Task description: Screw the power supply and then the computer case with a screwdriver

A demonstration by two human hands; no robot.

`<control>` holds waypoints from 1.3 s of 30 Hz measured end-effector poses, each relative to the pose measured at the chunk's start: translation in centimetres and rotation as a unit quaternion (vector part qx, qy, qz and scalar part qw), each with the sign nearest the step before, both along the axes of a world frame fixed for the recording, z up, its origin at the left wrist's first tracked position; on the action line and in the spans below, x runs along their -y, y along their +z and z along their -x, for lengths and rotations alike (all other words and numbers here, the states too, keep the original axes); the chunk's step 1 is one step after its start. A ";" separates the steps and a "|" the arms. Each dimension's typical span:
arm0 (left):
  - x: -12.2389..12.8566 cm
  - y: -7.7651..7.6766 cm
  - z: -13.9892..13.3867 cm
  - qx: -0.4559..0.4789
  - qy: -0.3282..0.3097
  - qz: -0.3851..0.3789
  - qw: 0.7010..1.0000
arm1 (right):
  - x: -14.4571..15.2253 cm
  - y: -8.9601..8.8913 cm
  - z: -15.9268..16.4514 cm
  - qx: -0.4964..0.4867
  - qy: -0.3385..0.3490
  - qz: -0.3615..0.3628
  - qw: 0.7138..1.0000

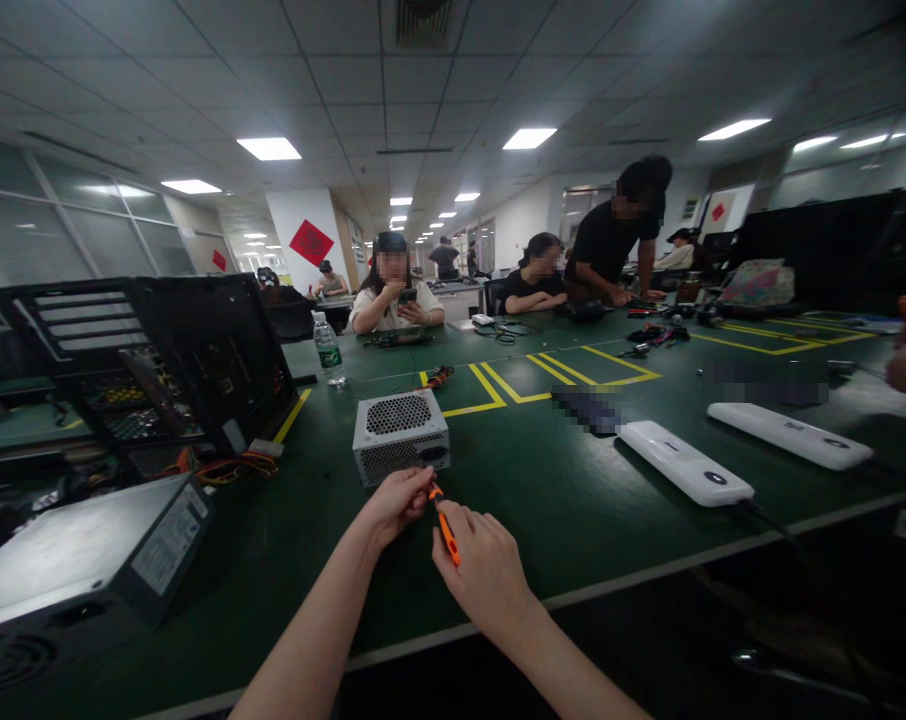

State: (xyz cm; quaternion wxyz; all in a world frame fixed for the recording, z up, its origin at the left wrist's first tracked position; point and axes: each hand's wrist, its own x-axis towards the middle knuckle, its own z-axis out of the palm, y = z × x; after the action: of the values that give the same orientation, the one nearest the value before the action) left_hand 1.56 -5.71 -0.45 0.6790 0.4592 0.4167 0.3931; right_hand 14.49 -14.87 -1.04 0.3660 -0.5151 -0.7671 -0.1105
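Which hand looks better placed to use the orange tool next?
Likely the right hand: it holds the orange tool by its handle. The left hand is at the tool's far end, fingertips together, near the metal box.

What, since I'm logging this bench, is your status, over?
Right grip on orange tool; left grip at its far end, hold unclear. Silver vented box just beyond both. Water bottle farther back, leftward, apparently not in the way.

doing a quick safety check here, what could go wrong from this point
The front end of the orange tool in the right hand is close to the left hand, so a slip might nick it. The bottle stands near the open computer case; if knocked over, it could perhaps leak toward it.
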 end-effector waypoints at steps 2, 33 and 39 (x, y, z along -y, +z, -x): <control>-0.1 -0.1 0.0 -0.005 -0.002 0.002 1.000 | 0.0 0.0 0.0 -0.011 0.007 0.008 1.000; -0.2 -0.3 0.1 -0.012 -0.010 0.000 1.000 | 0.0 -0.2 -0.1 -0.001 0.010 0.034 0.999; -0.1 -0.2 0.0 -0.014 -0.016 -0.001 1.000 | 0.1 -0.3 0.0 -0.018 0.013 0.028 0.999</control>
State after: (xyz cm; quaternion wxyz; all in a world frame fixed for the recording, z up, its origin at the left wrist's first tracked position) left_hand 1.52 -5.66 -0.60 0.6788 0.4717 0.4186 0.3762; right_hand 14.51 -14.97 -1.33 0.3667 -0.5174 -0.7695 -0.0749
